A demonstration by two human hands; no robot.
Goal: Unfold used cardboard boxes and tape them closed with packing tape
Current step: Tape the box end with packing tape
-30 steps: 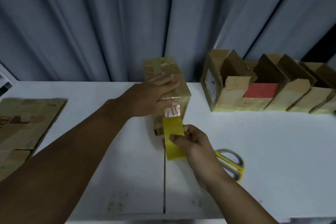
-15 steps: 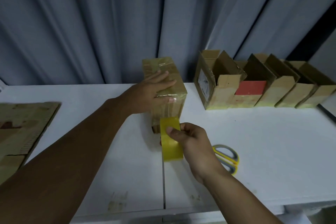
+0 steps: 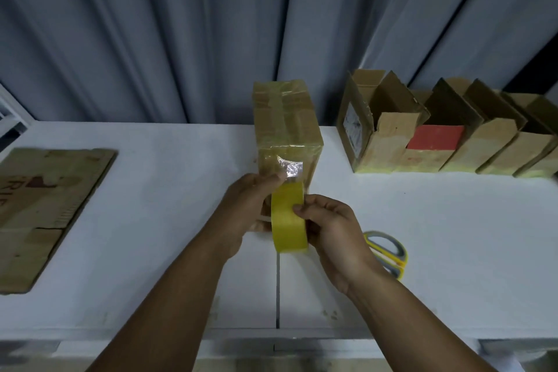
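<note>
View from above of a white table [image 3: 151,220] with a grey curtain [image 3: 181,24] hanging behind it. At the centre stands a closed cardboard box [image 3: 285,127], wrapped in glossy tape. Its long axis runs straight away from the viewer: the far end points at the curtain and the small near end faces the camera. It sits flat on the table, just above the middle of the frame.

Directly below the box, both hands hold a yellow roll of packing tape [image 3: 288,216]. The roll stands on edge with its band facing the viewer and its flat sides to left and right. A short clear strip of tape [image 3: 290,167] runs up from the roll onto the box's near end.

The left hand [image 3: 250,205] curls round the roll's left side, with a fingertip up where the strip leaves the roll. The right hand [image 3: 332,226] grasps the roll's right side, thumb pressed on the yellow band.

Scissors [image 3: 388,251] with yellow and grey handles lie on the table just right of the right hand, partly hidden by the wrist. A flattened sheet of cardboard [image 3: 45,205] lies at the left edge of the frame. At the upper right, a row of open-topped cardboard boxes [image 3: 422,136] stands side by side on the table, one showing a red panel.
</note>
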